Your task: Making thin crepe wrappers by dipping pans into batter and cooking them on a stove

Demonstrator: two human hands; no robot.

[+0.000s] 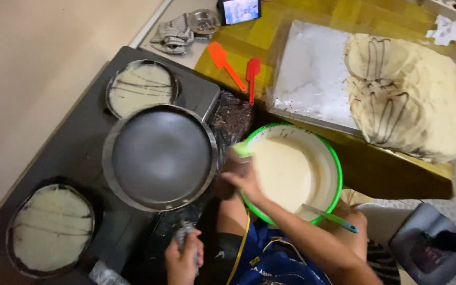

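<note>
While dipping at the near rim of the green-rimmed batter bowl (327, 153), right hand (243, 177) closed round a pale green scoop, blurred and half hidden by the fingers. Best to fill level, let drips fall back, then carry low to the empty dark pan (160, 156) just beside. Left hand (181, 258) clenched on a small crumpled thing, too blurred to name. Cooked crepes in the two outer pans; bowl's far base hidden by batter.
</note>
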